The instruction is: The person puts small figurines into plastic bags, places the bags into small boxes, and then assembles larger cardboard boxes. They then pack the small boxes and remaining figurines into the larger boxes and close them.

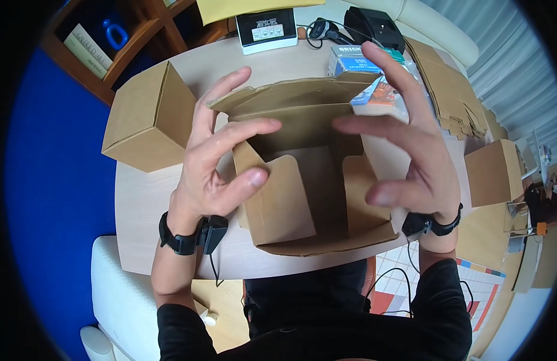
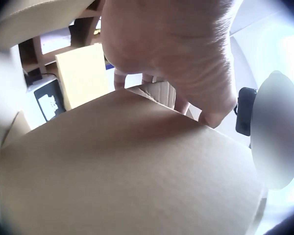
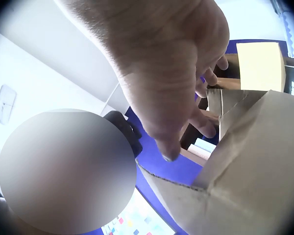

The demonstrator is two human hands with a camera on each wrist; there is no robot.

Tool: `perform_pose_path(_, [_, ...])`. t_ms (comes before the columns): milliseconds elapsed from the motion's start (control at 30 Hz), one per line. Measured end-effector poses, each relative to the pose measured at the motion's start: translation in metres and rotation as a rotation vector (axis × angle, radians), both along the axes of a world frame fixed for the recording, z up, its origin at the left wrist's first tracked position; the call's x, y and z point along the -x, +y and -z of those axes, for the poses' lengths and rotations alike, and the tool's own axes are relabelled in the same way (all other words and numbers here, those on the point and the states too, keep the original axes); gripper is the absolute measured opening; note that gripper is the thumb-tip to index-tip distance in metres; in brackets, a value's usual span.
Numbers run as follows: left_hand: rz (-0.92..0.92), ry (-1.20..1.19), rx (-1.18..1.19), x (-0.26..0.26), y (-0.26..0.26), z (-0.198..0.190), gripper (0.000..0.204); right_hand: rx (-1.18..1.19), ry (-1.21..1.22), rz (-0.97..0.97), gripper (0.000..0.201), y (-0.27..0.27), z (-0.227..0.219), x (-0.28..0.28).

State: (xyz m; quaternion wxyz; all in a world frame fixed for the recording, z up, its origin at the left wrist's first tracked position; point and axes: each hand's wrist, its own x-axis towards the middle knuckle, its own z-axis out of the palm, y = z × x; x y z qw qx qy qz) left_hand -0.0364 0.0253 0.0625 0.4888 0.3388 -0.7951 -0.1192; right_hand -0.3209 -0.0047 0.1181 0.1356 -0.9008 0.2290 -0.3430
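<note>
All views are bright with dark corners, the wrist ones hazier

We see a plain brown cardboard box (image 1: 281, 198), open at the top, its far flap (image 1: 302, 93) raised. It sits at our bench's (image 1: 146, 222) near edge.

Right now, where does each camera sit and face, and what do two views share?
Head: worn there, facing forward and down at the open box; left hand, right hand, sleeves show.
Left wrist: worn there, facing the box; left hand shows.
Right wrist: worn there, facing the box; right hand shows.
Wrist views share the box.
</note>
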Motion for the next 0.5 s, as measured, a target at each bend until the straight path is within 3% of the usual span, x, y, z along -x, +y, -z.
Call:
perform_pose_path(67, [-0.023, -0.046, 0.023, 0.002, 0.002, -0.003, 0.046, 0.016, 0.008, -0.033, 0.050, 0.001, 0.005, -0.004])
perform_pose_path(100, [-0.044, -0.042, 0.003, 0.006, 0.001, 0.001, 0.060, 0.017, 0.019, -0.042, 0.049, 0.001, 0.006, -0.005])
perform_pose_path(200, [0.012, -0.067, 0.013, 0.000, -0.003, 0.007, 0.064, -0.040, 0.066, -0.022, 0.040, 0.000, 0.000, -0.002])
perform_pose_path(367, [0.191, 0.351, -0.168, -0.001, 0.001, 0.013, 0.080, -0.247, 0.018, 0.122, 0.033, 0.002, -0.007, 0.005])
perform_pose_path(500, [0.291, 0.528, -0.165, 0.002, -0.002, 0.020, 0.083, -0.417, -0.056, -0.046, 0.032, -0.016, 0.000, 0.017])
